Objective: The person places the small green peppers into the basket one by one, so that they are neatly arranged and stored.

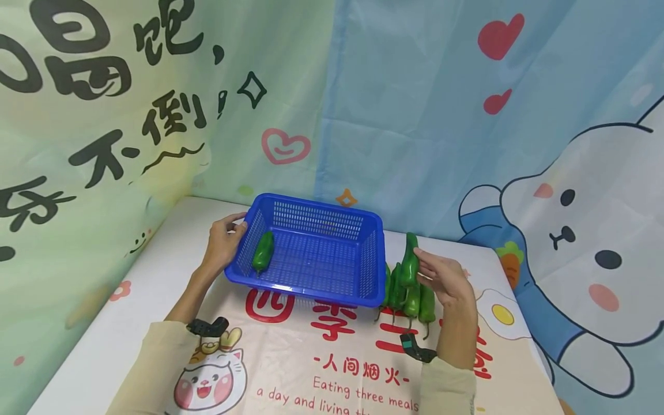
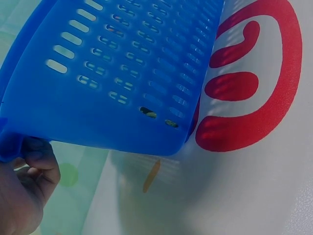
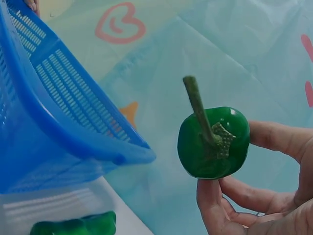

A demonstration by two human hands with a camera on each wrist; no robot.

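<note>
A blue perforated plastic basket [image 1: 311, 294] stands on the table, with one green pepper [image 1: 264, 251] lying inside at its left. My left hand [image 1: 224, 245] grips the basket's left rim; the left wrist view shows its curled fingers [image 2: 41, 164] under that rim. To the right of the basket, my right hand [image 1: 443, 276] pinches another green pepper [image 1: 410, 265] between thumb and fingers. In the right wrist view the held pepper [image 3: 213, 144] points its stem at the camera. Several more green peppers [image 1: 426, 305] lie on the table below it, partly hidden by the basket and the held pepper.
A printed cloth [image 1: 332, 357] with red characters and a cartoon cat covers the white table [image 1: 150, 276]. Behind the table hangs a patterned curtain [image 1: 394, 115]. Dark wrist straps with cameras [image 1: 207, 327] sit on both wrists.
</note>
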